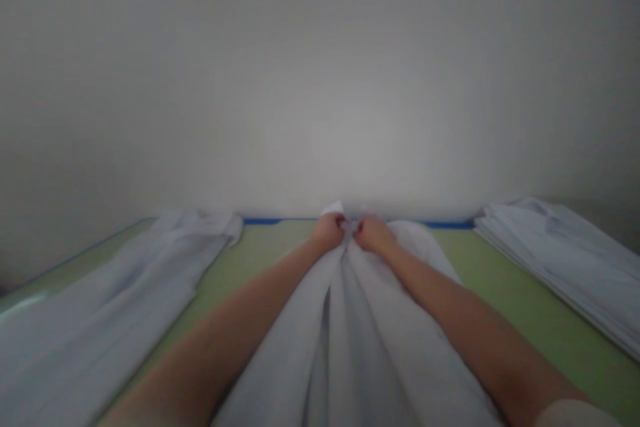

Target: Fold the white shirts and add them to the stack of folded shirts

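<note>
White creased cloth [360, 333] runs up the lower centre of the frame, its far end pinched in the left hand [330, 231] and the right hand [373, 235], handling I'd judge only partway along, its folds not yet flat like the layered white fabric stack [565, 247] at right.

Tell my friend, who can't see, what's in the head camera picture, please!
The left hand and right hand hold a long, gathered white cloth close together at its far end, over a green tabletop with a blue edge. Another white cloth lies to the left, and layered white cloth lies to the right, before a plain grey wall.
</note>
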Demonstrator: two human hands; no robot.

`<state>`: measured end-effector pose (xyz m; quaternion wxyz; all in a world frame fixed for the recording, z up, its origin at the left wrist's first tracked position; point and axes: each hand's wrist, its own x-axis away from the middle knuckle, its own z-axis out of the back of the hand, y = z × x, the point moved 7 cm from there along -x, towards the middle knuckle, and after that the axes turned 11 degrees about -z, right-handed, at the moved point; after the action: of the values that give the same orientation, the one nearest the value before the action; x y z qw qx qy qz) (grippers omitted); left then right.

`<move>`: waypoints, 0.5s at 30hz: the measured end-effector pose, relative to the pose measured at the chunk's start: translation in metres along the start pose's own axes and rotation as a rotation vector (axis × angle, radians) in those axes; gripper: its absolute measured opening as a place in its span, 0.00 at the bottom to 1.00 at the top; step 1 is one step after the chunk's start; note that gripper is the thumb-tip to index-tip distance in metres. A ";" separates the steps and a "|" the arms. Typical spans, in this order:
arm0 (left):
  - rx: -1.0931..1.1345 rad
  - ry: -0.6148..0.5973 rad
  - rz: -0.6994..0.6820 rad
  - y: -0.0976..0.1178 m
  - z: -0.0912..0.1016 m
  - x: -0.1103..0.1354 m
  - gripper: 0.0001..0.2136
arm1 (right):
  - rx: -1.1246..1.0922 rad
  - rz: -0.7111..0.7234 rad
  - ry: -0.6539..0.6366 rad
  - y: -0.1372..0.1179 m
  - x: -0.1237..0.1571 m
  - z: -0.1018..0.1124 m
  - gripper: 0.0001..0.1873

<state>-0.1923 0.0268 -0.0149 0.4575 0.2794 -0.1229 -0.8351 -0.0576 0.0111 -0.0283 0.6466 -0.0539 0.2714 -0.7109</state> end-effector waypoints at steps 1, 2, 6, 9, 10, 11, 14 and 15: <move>0.004 0.013 -0.011 0.001 0.000 0.001 0.16 | -0.003 0.015 0.000 0.000 0.001 0.000 0.07; 0.006 0.028 -0.026 0.002 0.001 0.002 0.16 | -0.009 0.031 -0.002 0.000 0.002 0.001 0.07; 0.010 0.075 -0.069 0.003 0.004 0.004 0.15 | -0.059 0.090 0.014 -0.004 0.004 0.006 0.06; 0.005 0.083 -0.074 0.000 0.003 0.003 0.14 | -0.109 0.107 0.037 -0.005 0.003 0.011 0.06; 0.002 0.080 -0.074 -0.002 0.002 0.002 0.14 | -0.127 0.106 0.046 -0.005 0.001 0.012 0.06; -0.003 0.074 -0.074 -0.003 0.001 0.001 0.15 | -0.145 0.103 0.057 -0.004 0.000 0.013 0.06; -0.028 0.044 -0.071 -0.008 -0.004 -0.003 0.15 | -0.195 0.084 0.082 -0.001 -0.004 0.013 0.04; -0.040 0.033 -0.068 -0.009 -0.005 -0.005 0.15 | -0.211 0.074 0.087 0.000 -0.005 0.013 0.05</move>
<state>-0.1934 0.0357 -0.0218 0.4365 0.2877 -0.0891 -0.8478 -0.0510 0.0120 -0.0161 0.6507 -0.0808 0.3744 -0.6556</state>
